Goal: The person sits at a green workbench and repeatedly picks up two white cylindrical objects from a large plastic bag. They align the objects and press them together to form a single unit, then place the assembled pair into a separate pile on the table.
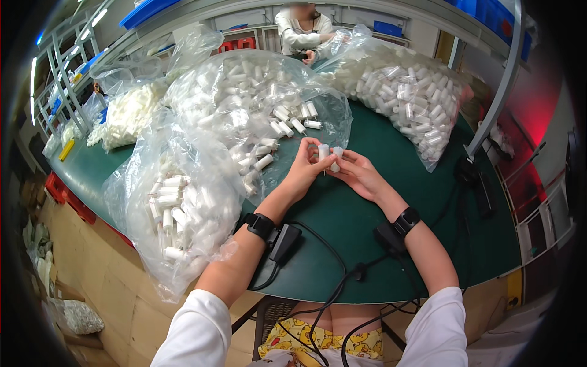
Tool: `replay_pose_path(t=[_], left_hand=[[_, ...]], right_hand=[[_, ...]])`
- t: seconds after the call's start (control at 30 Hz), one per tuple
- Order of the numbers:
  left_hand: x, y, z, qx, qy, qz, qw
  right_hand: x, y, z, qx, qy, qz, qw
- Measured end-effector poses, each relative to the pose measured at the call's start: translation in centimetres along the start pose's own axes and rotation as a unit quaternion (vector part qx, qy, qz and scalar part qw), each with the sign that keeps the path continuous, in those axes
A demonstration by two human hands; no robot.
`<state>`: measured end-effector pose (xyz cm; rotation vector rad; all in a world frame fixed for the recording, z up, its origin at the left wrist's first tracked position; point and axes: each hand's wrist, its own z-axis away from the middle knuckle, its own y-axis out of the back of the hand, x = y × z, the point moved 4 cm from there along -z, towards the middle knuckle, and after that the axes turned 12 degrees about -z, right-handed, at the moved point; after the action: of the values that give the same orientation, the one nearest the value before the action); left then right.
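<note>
Above the green table [367, 244], both hands meet in front of me. My left hand [306, 165] is closed round a small white plastic cylinder [323, 151], held upright between thumb and fingers. Right beside it, my right hand [361, 174] pinches a paler, translucent piece [336, 154]; its exact kind is too small to make out. The two pieces stand side by side, and whether they touch cannot be told. Similar loose white cylinders [298, 126], some with a thin pin at one end, spill from the mouth of a large transparent bag [226, 79] beyond my left hand.
A transparent bag of cylinders [177, 208] hangs over the table's near left edge. Another full bag [409, 98] lies far right, and a bag of cream-coloured parts [131, 113] far left. Black cables [333, 293] run from my wrist straps. Across the table sits a person [302, 30].
</note>
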<state>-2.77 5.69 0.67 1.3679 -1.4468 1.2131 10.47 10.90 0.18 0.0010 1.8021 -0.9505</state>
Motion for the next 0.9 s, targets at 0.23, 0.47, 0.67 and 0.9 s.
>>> replay_pose_path(t=[0.23, 0.47, 0.67, 0.9], left_hand=[[0.01, 0.35, -0.16, 0.002, -0.009, -0.064, 0.998], [-0.34, 0.31, -0.19, 0.02, 0.013, -0.029, 0.999], [-0.21, 0.37, -0.08, 0.02, 0.037, -0.011, 0.999], [-0.08, 0.37, -0.04, 0.015, 0.045, -0.016, 0.999]], right_hand=[[0.33, 0.6, -0.15, 0.018, -0.008, 0.011, 1.0], [0.46, 0.42, -0.09, 0.033, -0.014, 0.033, 0.999], [0.41, -0.07, 0.0, 0.016, -0.02, 0.04, 0.999], [0.49, 0.06, -0.06, 0.013, -0.03, 0.061, 0.998]])
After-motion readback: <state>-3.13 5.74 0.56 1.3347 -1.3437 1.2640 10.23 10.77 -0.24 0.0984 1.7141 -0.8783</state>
